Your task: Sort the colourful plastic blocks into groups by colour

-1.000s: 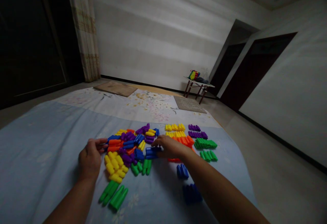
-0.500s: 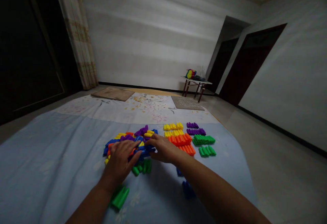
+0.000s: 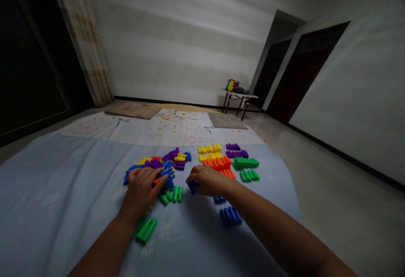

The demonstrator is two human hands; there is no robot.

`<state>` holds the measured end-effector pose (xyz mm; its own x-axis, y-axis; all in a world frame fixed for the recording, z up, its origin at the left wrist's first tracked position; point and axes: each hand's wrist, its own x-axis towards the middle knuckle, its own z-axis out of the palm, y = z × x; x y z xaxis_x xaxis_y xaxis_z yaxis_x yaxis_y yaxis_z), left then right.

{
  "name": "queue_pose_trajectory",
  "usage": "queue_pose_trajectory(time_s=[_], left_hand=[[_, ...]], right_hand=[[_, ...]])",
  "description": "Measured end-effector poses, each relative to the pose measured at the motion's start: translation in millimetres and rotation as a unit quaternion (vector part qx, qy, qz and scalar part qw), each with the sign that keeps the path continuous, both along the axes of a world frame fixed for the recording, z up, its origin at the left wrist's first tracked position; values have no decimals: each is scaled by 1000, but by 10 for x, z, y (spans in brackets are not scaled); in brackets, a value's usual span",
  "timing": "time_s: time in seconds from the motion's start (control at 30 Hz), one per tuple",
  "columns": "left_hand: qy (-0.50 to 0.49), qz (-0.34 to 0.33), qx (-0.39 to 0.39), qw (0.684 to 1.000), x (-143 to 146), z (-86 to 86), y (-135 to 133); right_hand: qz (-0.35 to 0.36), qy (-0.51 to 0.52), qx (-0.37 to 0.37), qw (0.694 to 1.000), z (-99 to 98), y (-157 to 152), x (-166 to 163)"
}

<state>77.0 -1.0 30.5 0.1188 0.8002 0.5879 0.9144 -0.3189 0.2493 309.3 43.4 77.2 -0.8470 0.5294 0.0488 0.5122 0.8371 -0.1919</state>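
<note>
My left hand (image 3: 144, 183) rests on a mixed pile of plastic peg-like toy pieces, its thumb apart from the outstretched fingers. Purple pieces (image 3: 153, 163) and blue pieces (image 3: 167, 171) show just beyond its fingertips. Between the closed fingers of my right hand (image 3: 207, 180) is a blue toy piece (image 3: 192, 187), held over the cloth to the right of the pile. Part of that piece is hidden by the fingers. Below my right wrist lies a row of blue pieces (image 3: 230, 216). Green pieces (image 3: 177, 194) lie between my hands, and more green pieces (image 3: 147, 229) sit near my left forearm.
Rows sorted by colour stand to the right: yellow pieces (image 3: 210, 149), orange pieces (image 3: 218, 163), purple pieces (image 3: 237, 154) and green pieces (image 3: 246, 162). A blue cloth (image 3: 262, 235) covers the surface. Two flat boards lie at the far edge; a small table (image 3: 239, 94) stands beyond.
My right hand has moved away from the pile, taking a blue piece with it. My left hand stays on the pile. The view has shifted slightly.
</note>
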Motion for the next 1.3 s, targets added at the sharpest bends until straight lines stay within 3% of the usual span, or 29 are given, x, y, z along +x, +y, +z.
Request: queue_pose_trajectory(time_s=[0.17,0.3,0.4,0.53,0.7,0.83,1.0,1.3], left_hand=[[8,27,-6,1000,9,-16,15],[18,39,-8,999,-3,-38,26],[18,45,-7,999,-18,-59,38],[9,51,-8,999,-24,-58,49],[1,59,3,998,-27,-37,46],[-5,54,5,999,-30,-33,45],[-3,51,12,999,-23,-18,40],[11,54,9,998,-16,2,31]], right_hand=[[1,-18,-32,999,-26,-108,76],[-105,27,-15,994,-63,-176,123],[-152,1,-3,988,-150,-235,73],[-117,-32,8,993,-210,-222,19],[-100,34,8,994,-30,-74,258],[-101,23,5,995,67,-72,459],[-71,-23,-16,997,-35,-205,474],[-92,-77,-5,993,-75,-256,570]])
